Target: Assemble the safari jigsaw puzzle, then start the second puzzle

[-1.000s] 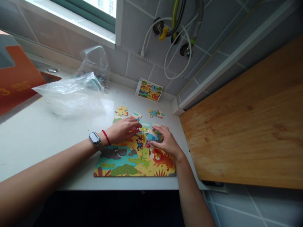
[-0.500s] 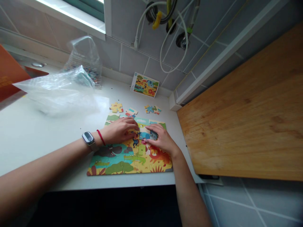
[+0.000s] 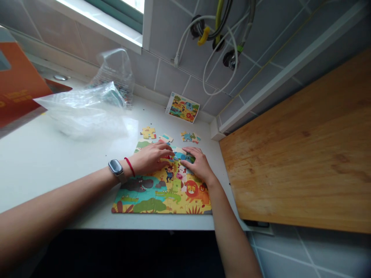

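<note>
Left hand [image 3: 150, 158] and right hand [image 3: 199, 165] spread flat on a nearly finished jigsaw puzzle [image 3: 162, 197], a few loose pieces [image 3: 148, 133] left just above.

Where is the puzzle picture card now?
In the head view, the picture card sits on the counter by the tiled wall, behind the loose puzzle pieces.

The left hand [image 3: 149, 158] and right hand [image 3: 199, 164] lie on a jigsaw puzzle [image 3: 147, 202] on the white counter [image 3: 43, 170] — loose pieces [image 3: 148, 133] sit just above it, below a picture card [image 3: 183, 107]. At upper left — a plastic bag [image 3: 84, 112].
</note>
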Demonstrator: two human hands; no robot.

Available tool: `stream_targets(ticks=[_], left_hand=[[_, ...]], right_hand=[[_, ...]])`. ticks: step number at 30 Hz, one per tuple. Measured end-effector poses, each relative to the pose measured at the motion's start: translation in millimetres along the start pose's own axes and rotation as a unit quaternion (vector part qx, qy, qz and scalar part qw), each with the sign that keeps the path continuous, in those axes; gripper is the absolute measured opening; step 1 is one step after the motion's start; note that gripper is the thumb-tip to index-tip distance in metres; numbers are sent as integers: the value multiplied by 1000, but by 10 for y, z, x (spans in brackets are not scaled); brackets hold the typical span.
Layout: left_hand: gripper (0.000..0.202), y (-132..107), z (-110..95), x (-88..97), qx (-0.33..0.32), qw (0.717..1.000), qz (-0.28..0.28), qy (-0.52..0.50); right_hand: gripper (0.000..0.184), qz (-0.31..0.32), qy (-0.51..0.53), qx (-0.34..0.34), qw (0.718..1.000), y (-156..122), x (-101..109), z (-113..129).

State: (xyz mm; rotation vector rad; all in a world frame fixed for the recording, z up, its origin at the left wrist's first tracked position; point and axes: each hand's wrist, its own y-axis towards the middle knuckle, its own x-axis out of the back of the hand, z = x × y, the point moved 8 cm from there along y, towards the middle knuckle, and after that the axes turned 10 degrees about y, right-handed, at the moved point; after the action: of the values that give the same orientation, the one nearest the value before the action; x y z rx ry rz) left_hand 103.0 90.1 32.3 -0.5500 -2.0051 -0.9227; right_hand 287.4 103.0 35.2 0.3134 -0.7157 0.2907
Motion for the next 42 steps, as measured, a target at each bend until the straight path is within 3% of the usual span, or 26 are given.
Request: stream_targets(ticks=[4, 7, 14, 23, 26, 31, 42], left_hand=[[23, -3, -17, -18, 2, 1000, 7, -6], [22, -12, -14, -52, 7, 1000, 19, 0], [27, -22, -2, -63, 10, 1000, 19, 18], [47, -68, -27, -232, -8, 999, 30, 41], [48, -79, -15, -291, -9, 998, 33, 48], [50, -76, 1, -342, -4, 995, 56, 78], [51, -66, -21, -329, -3, 995, 61, 73]], right_hand=[[54, 15, 2, -2, 1000, 18, -14, -22], [57, -9, 3, -7, 1000, -13, 58, -78], [49, -32, 1, -17, 999, -83, 119, -158], [51, -42, 11, -14, 999, -112, 119, -178], [46, -57, 5, -29, 998, -150, 198, -220], [23, -67, -6, -45, 997, -204, 272, -277], [25, -37, -39, -39, 998, -217, 168, -262]])
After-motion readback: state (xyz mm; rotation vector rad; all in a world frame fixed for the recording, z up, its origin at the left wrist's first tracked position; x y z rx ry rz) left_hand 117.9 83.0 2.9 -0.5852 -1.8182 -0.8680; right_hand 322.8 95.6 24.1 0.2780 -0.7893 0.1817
